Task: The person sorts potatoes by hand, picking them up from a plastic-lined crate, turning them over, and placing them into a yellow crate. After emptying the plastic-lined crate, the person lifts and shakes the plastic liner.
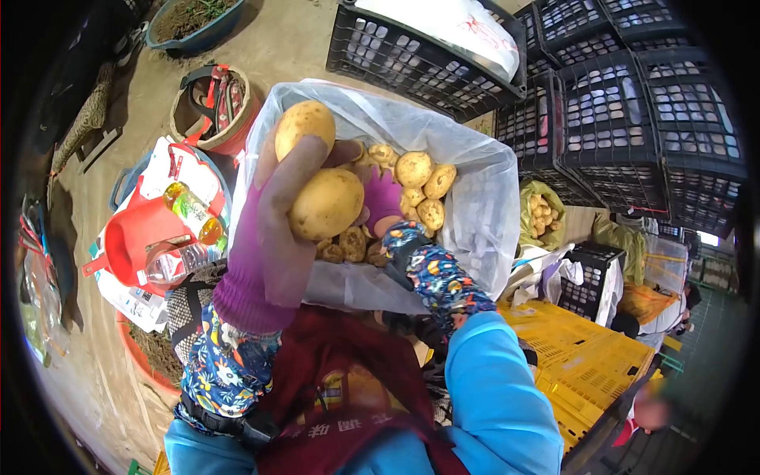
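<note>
My left hand (279, 210), in a purple glove with a greyish-brown coated palm, is raised over the lined crate (483, 170). Two large yellow potatoes rest in it: an upper potato (305, 127) and a lower potato (327, 204), with its fingers curled around them. My right hand (383, 194), gloved in purple too, reaches down into the crate among smaller potatoes (413, 169). Its fingers are partly hidden behind the left hand and the potatoes. Darker, soil-covered potatoes (352, 245) lie at the crate's near side. A translucent white plastic liner covers the crate's walls.
Black plastic crates (609, 119) are stacked at the right. Yellow crates (582, 356) stand at the near right. A sack of potatoes (541, 215) is beside the lined crate. To the left are a red dustpan (134, 237), bottles (176, 265) and a basket (212, 107).
</note>
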{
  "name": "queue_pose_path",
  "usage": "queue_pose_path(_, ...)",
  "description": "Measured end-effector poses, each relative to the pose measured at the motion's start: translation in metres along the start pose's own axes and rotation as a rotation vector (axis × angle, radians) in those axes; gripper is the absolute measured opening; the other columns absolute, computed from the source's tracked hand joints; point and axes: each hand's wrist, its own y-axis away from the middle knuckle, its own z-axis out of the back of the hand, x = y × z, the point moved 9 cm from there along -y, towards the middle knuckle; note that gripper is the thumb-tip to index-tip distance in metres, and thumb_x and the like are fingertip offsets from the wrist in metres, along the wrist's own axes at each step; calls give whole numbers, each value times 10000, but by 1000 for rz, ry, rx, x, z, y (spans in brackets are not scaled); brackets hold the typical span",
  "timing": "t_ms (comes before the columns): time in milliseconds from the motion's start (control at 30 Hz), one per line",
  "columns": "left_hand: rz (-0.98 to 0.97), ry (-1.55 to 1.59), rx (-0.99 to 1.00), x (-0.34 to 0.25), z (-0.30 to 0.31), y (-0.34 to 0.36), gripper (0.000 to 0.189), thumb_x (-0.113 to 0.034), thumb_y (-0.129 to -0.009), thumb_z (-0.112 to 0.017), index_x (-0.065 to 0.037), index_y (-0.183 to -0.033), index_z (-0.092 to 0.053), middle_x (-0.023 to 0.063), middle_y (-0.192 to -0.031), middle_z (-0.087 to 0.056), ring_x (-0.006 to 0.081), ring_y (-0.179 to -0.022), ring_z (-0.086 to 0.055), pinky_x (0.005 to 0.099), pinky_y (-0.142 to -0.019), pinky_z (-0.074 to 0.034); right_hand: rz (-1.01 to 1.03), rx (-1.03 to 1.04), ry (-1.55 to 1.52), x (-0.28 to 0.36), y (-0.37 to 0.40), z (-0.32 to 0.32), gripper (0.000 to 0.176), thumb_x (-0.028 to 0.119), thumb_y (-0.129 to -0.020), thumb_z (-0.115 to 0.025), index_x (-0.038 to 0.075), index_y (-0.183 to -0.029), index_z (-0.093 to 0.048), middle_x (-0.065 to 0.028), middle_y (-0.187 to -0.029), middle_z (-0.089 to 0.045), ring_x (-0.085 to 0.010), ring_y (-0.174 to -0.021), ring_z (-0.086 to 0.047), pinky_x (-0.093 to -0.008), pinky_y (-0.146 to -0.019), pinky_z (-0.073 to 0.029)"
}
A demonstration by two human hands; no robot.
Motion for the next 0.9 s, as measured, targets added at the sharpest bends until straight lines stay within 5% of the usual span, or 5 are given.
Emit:
queue_pose_path(200, 74, 68, 14, 15, 3, 1, 523, -450, -980, -531, -90, -1348, -443, 121, -1239, -606, 239, -1089, -641, 352, -802, -582, -31, 345, -425, -20, -4, 29, 341, 397, -865, -641, 242, -1165, -688, -123, -1423, -445, -347, -1172, -528, -466, -920, -480)
queue_pose_path(433, -115, -156, 39, 21, 12, -5, 528, -517, -958, -541, -106, -1287, -502, 98, -1206, -634, 268, -1110, -646, 342, -785, -578, 174, 444, -2747, -59, 66, 155, 717, 641, -832, -576, 86, -1286, -561, -235, -1391, -466, -444, -1294, -446, -613, -1065, -370)
queue_pose_path(533, 151, 175, 148, 32, -10, 6, 528, -530, -951, -544, -107, -1267, -523, 86, -1193, -637, 263, -1100, -650, 341, -777, -577, 505, 211, -2879, -71, 96, 207, 724, 727, -844, -462, 113, -1210, -577, -266, -1443, -422, -456, -1302, -442, -702, -1038, -319)
queue_pose_path(800, 131, 174, 330, 37, -41, 30, 507, -456, -991, -484, -9, -1218, -563, 124, -1141, -636, 264, -947, -696, 322, -747, -584, 301, -205, -2502, -63, 137, 245, 572, 544, -949, -468, 22, -1173, -534, -233, -1277, -548, -404, -1191, -535, -592, -1011, -434)
queue_pose_path(900, 190, 319, 289, 44, -31, 19, 535, -480, -997, -446, -11, -1237, -537, 153, -1140, -638, 324, -963, -698, 374, -661, -581, 433, -40, -2856, -82, 151, 259, 523, 515, -960, -457, 33, -1155, -514, -202, -1247, -566, -380, -1160, -562, -564, -961, -484)
